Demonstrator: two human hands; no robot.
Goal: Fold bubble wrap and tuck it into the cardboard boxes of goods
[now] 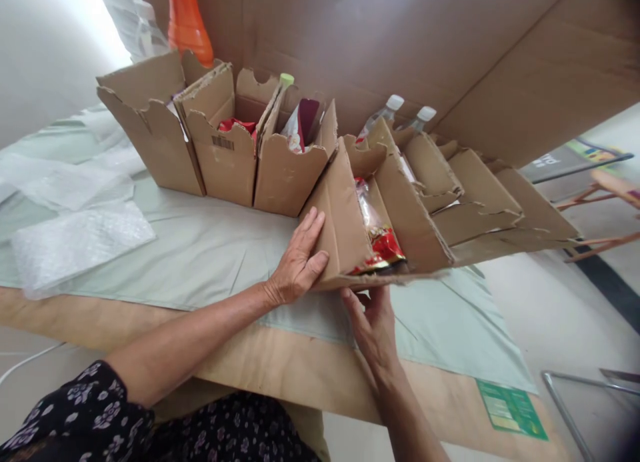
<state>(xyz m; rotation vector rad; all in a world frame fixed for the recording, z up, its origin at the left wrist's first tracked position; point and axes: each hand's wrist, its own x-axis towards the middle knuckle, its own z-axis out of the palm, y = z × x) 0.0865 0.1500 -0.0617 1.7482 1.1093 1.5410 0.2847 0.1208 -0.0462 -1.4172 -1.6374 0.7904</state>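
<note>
A cardboard box, open at the top, leans toward me at the middle of the table's front. Inside it lies a shiny red and clear packet. My left hand rests flat on the box's left side, fingers stretched out and thumb along the near corner. Below the front edge, my right hand grips the box from underneath; some of its fingertips are hidden behind the cardboard.
Similar boxes stand left, one with a red packet, another with a maroon and white packet. More boxes tilt at right. Behind are bottles with white caps and an orange bottle. Bubble wrap covers the left cloth.
</note>
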